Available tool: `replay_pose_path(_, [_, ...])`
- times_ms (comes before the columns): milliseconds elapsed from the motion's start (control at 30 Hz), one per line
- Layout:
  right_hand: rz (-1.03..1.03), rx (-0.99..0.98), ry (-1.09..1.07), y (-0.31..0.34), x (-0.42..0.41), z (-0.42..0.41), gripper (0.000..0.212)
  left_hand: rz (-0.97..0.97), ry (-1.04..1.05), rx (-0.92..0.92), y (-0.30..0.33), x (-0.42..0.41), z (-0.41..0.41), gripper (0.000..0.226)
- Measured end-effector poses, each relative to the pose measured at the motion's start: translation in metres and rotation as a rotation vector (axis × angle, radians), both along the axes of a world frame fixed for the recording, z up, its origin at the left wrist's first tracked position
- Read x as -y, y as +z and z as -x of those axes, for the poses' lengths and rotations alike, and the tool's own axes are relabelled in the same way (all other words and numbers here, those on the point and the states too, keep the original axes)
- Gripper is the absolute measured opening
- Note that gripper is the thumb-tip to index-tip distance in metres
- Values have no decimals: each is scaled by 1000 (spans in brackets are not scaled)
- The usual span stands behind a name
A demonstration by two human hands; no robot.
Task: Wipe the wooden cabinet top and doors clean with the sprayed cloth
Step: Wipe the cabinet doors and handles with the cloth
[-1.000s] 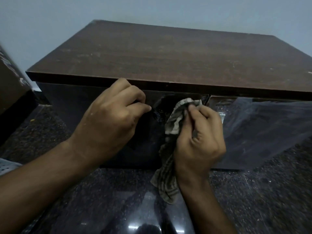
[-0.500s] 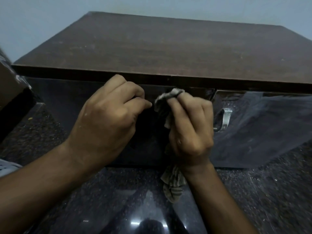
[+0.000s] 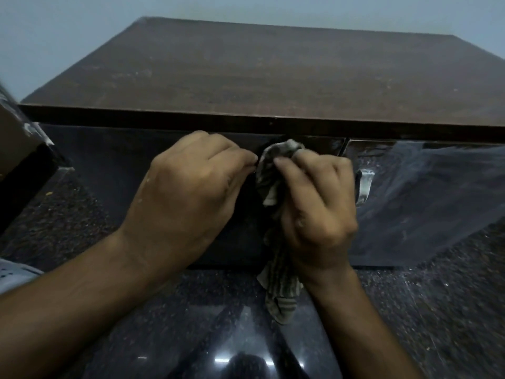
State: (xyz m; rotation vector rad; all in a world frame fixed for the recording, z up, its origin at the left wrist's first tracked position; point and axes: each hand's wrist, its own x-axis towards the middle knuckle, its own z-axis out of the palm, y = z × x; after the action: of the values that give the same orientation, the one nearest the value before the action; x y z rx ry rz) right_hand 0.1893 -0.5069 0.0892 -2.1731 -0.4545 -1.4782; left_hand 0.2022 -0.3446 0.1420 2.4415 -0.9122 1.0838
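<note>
A dark brown wooden cabinet top [image 3: 273, 72] fills the upper view, dusty and streaked. Below its front edge are two glossy dark doors: the left door [image 3: 109, 170] and the right door [image 3: 426, 203] with a metal handle [image 3: 364, 187]. My right hand [image 3: 317, 209] is shut on a striped grey cloth [image 3: 276, 291] and presses its bunched end [image 3: 281, 151] against the top of the left door, near the gap between the doors. My left hand [image 3: 191, 192] is curled with its fingertips on the left door beside the cloth; what its fingers grip is hidden.
The cabinet stands on a glossy black speckled floor [image 3: 437, 310] that reflects ceiling lights. A dark box-like object [image 3: 19, 170] sits at the left edge. A pale wall [image 3: 54, 36] is behind the cabinet.
My right hand has lifted the cloth from mid-door up to the door's top edge and stays there. The left hand has barely moved.
</note>
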Motion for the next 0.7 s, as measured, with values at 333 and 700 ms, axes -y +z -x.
replay_pose_path(333, [-47, -31, 52, 4, -1, 0, 15, 30, -4, -58, 1, 1, -2, 13])
replay_pose_path(700, [-118, -11, 11, 3, 0, 1, 13, 35, 12, -79, 4, 2, -2, 12])
